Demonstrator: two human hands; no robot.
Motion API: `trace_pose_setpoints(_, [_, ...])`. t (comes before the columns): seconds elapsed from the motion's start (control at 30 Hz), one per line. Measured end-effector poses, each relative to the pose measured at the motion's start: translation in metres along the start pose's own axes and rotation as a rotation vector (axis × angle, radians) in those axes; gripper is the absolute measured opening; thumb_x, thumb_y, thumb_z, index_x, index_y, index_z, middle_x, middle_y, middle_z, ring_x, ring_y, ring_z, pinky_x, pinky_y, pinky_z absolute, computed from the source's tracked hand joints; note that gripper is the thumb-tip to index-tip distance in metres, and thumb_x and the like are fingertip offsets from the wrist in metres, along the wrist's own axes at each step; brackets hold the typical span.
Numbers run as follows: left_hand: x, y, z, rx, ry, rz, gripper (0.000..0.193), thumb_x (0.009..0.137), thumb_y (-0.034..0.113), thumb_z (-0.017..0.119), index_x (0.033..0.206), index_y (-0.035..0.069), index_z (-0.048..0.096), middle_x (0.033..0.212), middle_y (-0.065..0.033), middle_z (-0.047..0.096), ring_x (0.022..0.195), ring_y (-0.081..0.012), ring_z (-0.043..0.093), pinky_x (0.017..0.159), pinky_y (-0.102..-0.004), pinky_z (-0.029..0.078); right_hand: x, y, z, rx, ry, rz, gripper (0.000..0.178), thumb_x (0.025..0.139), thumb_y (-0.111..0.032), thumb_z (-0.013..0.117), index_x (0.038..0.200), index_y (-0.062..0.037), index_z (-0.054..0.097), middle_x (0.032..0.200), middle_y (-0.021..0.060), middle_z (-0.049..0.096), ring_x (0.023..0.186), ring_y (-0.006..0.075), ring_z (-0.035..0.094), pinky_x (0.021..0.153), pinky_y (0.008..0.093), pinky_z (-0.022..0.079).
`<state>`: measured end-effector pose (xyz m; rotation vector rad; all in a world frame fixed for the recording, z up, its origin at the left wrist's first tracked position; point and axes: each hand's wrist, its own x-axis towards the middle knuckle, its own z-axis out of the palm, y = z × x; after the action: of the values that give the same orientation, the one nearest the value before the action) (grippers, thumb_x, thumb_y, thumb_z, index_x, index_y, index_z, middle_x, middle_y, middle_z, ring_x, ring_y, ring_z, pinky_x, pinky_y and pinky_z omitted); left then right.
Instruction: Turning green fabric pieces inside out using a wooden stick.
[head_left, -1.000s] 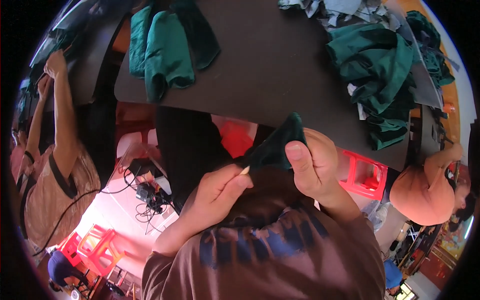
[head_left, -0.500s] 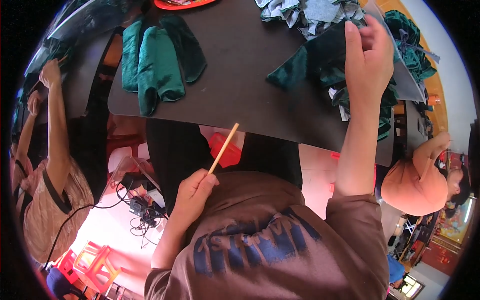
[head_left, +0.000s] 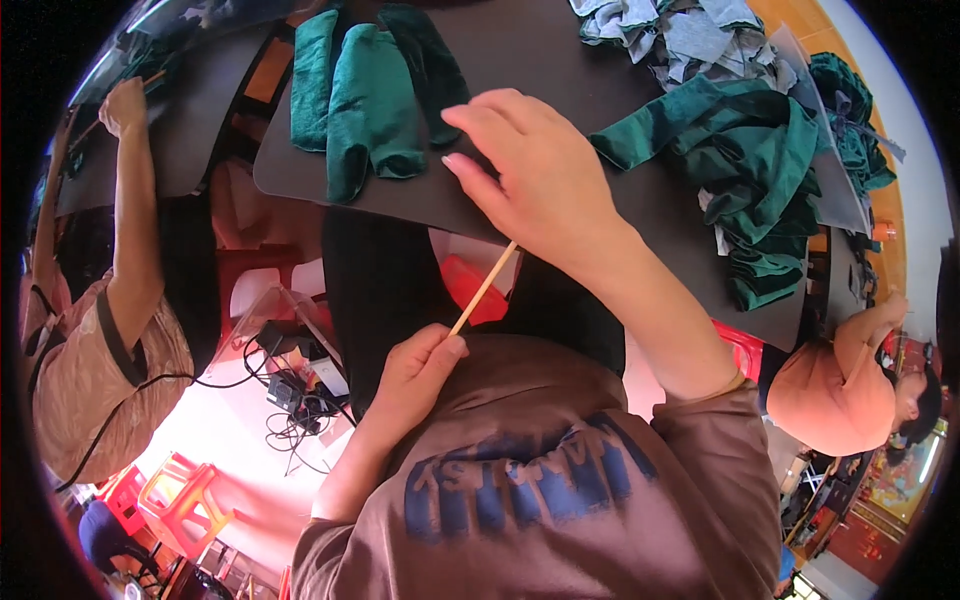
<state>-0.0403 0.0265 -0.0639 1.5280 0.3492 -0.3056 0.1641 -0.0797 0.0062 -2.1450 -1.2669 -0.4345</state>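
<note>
A thin wooden stick (head_left: 486,287), much like a chopstick, points up and away from my left hand (head_left: 410,375), whose fingers are closed around its lower end in front of my shirt. My right hand (head_left: 535,175) hovers over the near edge of the dark table (head_left: 530,50), thumb and fingers apart, nothing visible between them. It partly covers the stick's far end. Just left of its fingertips lie several long, green velvet tubes (head_left: 375,105) side by side. To the right, a heap of green velvet pieces (head_left: 755,140) spreads along the table, one strip reaching toward my right hand.
Grey-backed fabric pieces (head_left: 700,40) are piled at the far right. A clear panel (head_left: 825,150) stands by the heap, with more green velvet (head_left: 850,120) beyond. Co-workers sit at left (head_left: 110,370) and right (head_left: 835,390). Cables (head_left: 290,400) and red stools (head_left: 180,505) are at lower left.
My right hand has left the velvet heap and come left, toward the tubes. The strip it was touching now lies on the table. The whole view has shifted; my left hand still holds the stick.
</note>
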Motion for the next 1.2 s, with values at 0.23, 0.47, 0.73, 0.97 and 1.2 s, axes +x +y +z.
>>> trace_pose_setpoints(0.23, [-0.004,-0.005,-0.003,-0.006,0.024,-0.002,0.023,0.092,0.021,0.050,0.085,0.000,0.058,0.072,-0.0052,0.057,0.071,-0.0111,0.054,0.065,-0.0233,0.042,0.019,0.014,0.017,-0.171,-0.083,-0.034,0.016,0.073,-0.015,0.065,0.084,-0.0054,0.059,0.083,0.0074,0.055,0.080,0.0267,0.056,0.070,0.0376,0.046])
trace_pose_setpoints(0.47, [-0.007,0.000,-0.008,-0.030,0.057,0.009,0.023,0.092,0.021,0.050,0.085,0.000,0.057,0.069,-0.0028,0.053,0.067,-0.0094,0.049,0.062,-0.0232,0.040,-0.001,0.003,-0.024,0.031,-0.024,0.137,0.012,0.074,-0.012,0.064,0.079,-0.0031,0.058,0.073,0.0093,0.055,0.070,0.0253,0.057,0.063,0.0357,0.046])
trace_pose_setpoints(0.73, [0.006,0.037,0.003,-0.409,-0.032,0.045,0.031,0.092,0.033,0.050,0.091,0.002,0.052,0.054,0.0054,0.034,0.046,-0.0036,0.029,0.042,-0.0198,0.021,-0.059,-0.025,-0.063,0.468,0.071,0.175,0.016,0.072,-0.006,0.068,0.082,0.0012,0.057,0.081,0.0131,0.057,0.070,0.0237,0.056,0.064,0.0301,0.045])
trace_pose_setpoints(0.97, [0.022,0.067,0.034,-0.721,-0.072,0.058,0.023,0.092,0.023,0.052,0.108,0.005,0.051,0.080,0.0050,0.050,0.063,-0.0003,0.040,0.052,-0.0153,0.030,-0.096,-0.057,-0.052,0.732,-0.190,0.056,0.023,0.063,-0.004,0.072,0.081,-0.0023,0.057,0.079,0.0106,0.057,0.067,0.0235,0.056,0.057,0.0318,0.045])
trace_pose_setpoints(1.2, [0.001,0.068,0.030,-0.616,-0.199,0.062,0.025,0.091,0.014,0.053,0.114,0.002,0.052,0.092,0.0024,0.056,0.081,-0.0025,0.049,0.071,-0.0173,0.041,-0.111,-0.038,-0.064,1.063,-0.094,0.467,0.020,0.081,-0.018,0.064,0.090,-0.0015,0.059,0.084,0.0062,0.058,0.078,0.0140,0.054,0.070,0.0253,0.042])
